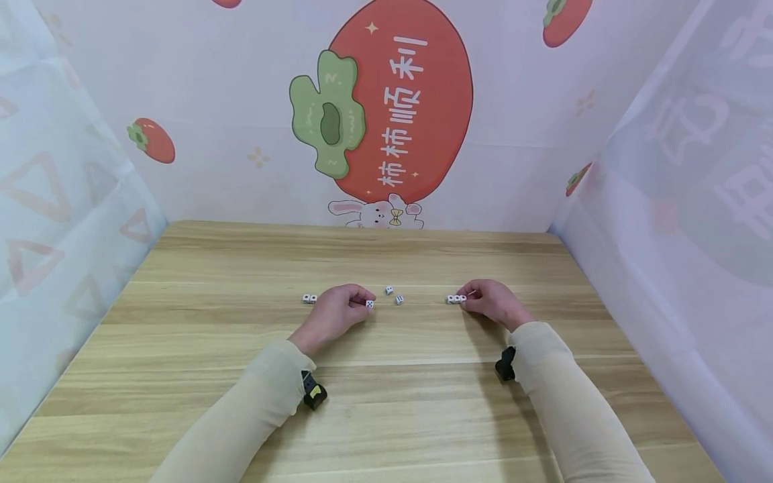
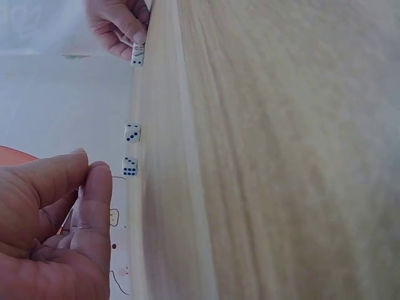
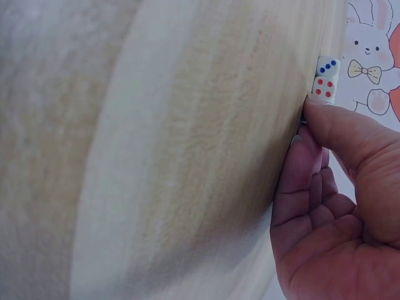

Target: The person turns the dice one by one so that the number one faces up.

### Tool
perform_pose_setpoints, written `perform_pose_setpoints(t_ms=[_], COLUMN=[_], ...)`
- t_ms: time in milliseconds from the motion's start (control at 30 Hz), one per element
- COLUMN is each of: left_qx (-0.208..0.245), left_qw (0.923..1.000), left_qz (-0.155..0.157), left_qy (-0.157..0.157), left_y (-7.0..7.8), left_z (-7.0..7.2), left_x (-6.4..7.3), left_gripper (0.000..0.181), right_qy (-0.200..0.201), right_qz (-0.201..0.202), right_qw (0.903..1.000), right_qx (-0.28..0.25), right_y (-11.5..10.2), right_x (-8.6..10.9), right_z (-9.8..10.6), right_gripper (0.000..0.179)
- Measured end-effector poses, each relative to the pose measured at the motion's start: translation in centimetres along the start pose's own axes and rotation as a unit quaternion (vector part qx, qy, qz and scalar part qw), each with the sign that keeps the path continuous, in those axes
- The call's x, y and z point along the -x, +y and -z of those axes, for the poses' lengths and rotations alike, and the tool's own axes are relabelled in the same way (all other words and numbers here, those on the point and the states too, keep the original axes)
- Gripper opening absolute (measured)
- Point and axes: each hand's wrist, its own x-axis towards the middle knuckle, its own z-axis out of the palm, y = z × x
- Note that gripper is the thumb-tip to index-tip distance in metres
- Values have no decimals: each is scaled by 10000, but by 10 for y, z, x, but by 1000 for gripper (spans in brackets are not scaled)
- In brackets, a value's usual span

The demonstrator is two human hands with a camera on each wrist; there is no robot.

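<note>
My left hand (image 1: 335,312) pinches a white die (image 1: 370,304) between thumb and fingers; in the left wrist view the fingertips hide it. Beyond those fingertips, two loose dice, one (image 1: 389,290) farther back and one (image 1: 399,300) nearer, rest on the table. My right hand (image 1: 495,300) grips the right end of a short row of dice (image 1: 453,299), thumb and fingertips at its end die. Up close, a die with red pips (image 3: 324,89) and one with blue pips (image 3: 328,65) stand side by side past the thumb.
Two dice (image 1: 310,298) stand together left of my left hand. Under everything is a wood-grain table (image 1: 386,416), bounded at the back by a printed cloth wall (image 1: 229,80). Similar cloth hangs on both sides. Each wrist wears a dark strap device (image 1: 313,390).
</note>
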Motion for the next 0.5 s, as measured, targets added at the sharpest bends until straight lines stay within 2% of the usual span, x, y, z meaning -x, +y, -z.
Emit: perform_pose_setpoints(t_ms=[233, 500], left_qx=[8, -44], left_qw=[10000, 9999], left_qz=[62, -149], left_qy=[19, 21], left_y=[2, 1], left_z=[0, 0], left_x=[1, 1], left_gripper=[21, 21], right_qy=[-9, -8], right_qz=[-6, -11], right_qw=[10000, 10000], right_qx=[-4, -55], right_y=[0, -1], right_x=[-1, 0], right_z=[0, 1], right_gripper=[15, 15])
